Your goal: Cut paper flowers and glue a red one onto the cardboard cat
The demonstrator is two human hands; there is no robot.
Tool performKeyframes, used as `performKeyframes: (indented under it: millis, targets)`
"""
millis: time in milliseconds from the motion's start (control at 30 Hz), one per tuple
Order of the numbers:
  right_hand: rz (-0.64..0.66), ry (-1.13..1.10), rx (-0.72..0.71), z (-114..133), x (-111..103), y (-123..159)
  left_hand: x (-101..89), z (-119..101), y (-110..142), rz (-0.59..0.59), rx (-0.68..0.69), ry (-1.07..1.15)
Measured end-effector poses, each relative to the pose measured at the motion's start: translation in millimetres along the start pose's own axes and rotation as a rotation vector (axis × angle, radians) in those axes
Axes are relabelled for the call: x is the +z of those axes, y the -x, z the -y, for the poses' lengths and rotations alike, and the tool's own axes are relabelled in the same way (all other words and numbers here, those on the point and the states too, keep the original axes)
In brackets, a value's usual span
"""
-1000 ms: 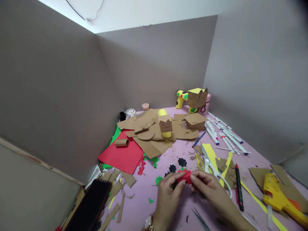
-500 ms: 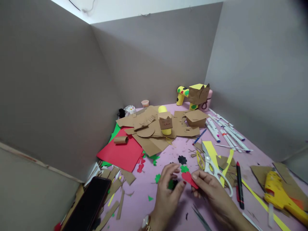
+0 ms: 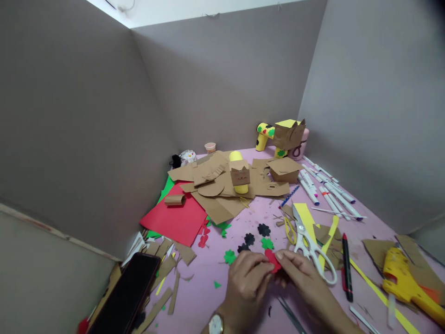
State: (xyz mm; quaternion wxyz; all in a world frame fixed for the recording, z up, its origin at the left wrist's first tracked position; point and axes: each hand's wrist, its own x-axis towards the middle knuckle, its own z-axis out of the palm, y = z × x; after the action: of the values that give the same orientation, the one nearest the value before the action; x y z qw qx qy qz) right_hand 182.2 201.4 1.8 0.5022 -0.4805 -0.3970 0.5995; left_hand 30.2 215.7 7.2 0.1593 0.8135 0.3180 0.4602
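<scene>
Both my hands meet low in the middle of the pink table [image 3: 208, 278]. My left hand [image 3: 247, 282], with a watch on its wrist, and my right hand [image 3: 302, 273] pinch a small red paper cutout [image 3: 271, 260] between their fingertips. Just beyond the fingers lie black paper flowers [image 3: 263, 229] and green paper flowers [image 3: 230, 256]. White-handled scissors [image 3: 309, 243] rest right of my right hand on yellow paper strips [image 3: 306, 215].
A red paper sheet [image 3: 175, 220], brown cardboard cutouts [image 3: 215, 188], a yellow tube with a cardboard cat face [image 3: 239, 178] and markers [image 3: 327, 190] lie farther back. A yellow glue gun [image 3: 403, 280] sits right, a black phone [image 3: 127, 297] left. Grey partition walls enclose the table.
My hands pulled together over the red cutout, the fingers pinching it again after the left hand dipped to the table. The view tilted slightly down.
</scene>
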Motion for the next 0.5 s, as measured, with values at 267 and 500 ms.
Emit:
performKeyframes:
  millis: [267, 500]
  targets:
    - [0.077, 0.037, -0.042, 6.8, -1.4, 0.9, 10.9, -0.8, -4.6, -0.047, -0.562, 0.487]
    - [0.069, 0.072, -0.034, -2.5, 0.2, 4.2, 17.3, 5.7, -5.3, -0.141, -0.894, 0.827]
